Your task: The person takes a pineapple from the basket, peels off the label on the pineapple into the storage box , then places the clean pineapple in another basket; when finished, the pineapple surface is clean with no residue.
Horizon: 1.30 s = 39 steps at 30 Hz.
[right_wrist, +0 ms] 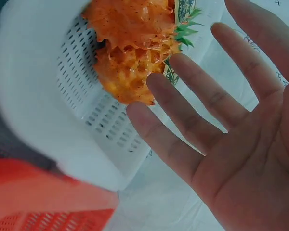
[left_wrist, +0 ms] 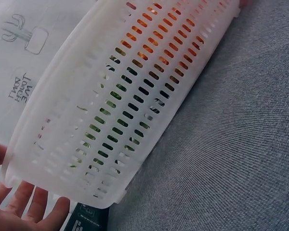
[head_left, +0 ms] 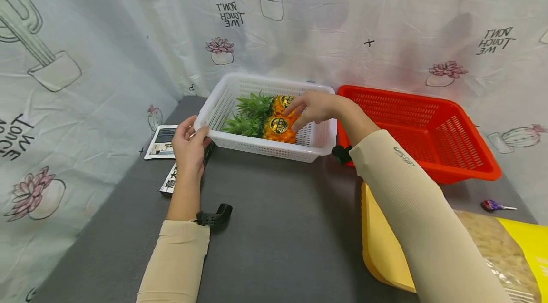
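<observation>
While two pineapples (head_left: 278, 120) lie side by side in the white basket (head_left: 317, 148), leaves pointing left, my right hand (head_left: 311, 109) hovers over their orange bodies, fingers straight and spread, palm down, holding nothing. Right wrist view confirms it: open palm, fingers (right_wrist: 192, 120) splayed just beside the fruit, no clear contact. Right forearm reaches in over the basket's right rim, sleeve down to the wrist. My left hand (head_left: 188, 143) is at the basket's near-left corner, thumb against the rim, fingers loosely extended alongside the wall; touching, not clamped. Left wrist view shows the fingertips (left_wrist: 26, 204) under that corner. Basket sits on the grey table (head_left: 274, 227), with a red basket (head_left: 428, 127) touching its right side. Booklets (head_left: 164, 143) lie left of my left hand; a yellow bag (head_left: 385, 255) sits under my right forearm.
</observation>
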### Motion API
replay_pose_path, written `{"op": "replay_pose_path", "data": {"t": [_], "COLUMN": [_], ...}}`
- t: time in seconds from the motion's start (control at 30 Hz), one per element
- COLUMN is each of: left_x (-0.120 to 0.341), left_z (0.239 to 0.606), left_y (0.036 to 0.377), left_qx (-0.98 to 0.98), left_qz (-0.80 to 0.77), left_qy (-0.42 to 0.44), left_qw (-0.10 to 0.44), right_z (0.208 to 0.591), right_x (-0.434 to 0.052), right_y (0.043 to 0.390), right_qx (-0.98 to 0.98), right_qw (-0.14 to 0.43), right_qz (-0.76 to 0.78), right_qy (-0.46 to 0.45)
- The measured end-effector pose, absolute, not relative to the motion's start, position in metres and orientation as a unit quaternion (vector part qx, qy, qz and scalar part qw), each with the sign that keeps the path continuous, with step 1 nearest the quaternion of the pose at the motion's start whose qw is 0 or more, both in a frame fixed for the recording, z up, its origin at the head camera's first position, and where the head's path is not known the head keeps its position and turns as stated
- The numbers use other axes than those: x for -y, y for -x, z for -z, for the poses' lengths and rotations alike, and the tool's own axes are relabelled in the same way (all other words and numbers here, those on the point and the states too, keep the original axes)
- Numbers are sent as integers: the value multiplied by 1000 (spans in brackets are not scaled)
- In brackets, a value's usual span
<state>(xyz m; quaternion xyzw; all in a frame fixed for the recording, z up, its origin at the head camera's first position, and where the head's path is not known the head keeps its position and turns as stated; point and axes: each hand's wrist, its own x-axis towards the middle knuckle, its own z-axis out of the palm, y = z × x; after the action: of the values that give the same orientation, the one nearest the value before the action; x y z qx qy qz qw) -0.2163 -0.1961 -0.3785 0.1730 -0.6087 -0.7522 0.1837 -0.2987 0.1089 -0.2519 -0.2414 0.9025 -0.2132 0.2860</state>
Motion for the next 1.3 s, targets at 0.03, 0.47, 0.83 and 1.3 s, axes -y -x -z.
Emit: {"op": "replay_pose_path", "data": {"t": [0.03, 0.47, 0.83, 1.3], "left_x": [196, 193, 196, 197], "left_z": [378, 377, 379, 384], "left_y": [216, 215, 211, 212], "left_qx": [608, 595, 591, 587], "left_qz": [753, 766, 766, 772], "left_qy": [-175, -178, -180, -163], "left_qw": [183, 166, 176, 181], "right_z": [252, 254, 272, 283], "right_x": [-108, -94, -82, -75], "right_y": [301, 327, 330, 324], "right_qx": [-902, -902, -890, -906], "right_qw": [286, 288, 325, 303], "right_qz": [210, 130, 181, 145], "right_qy": [245, 293, 262, 256]}}
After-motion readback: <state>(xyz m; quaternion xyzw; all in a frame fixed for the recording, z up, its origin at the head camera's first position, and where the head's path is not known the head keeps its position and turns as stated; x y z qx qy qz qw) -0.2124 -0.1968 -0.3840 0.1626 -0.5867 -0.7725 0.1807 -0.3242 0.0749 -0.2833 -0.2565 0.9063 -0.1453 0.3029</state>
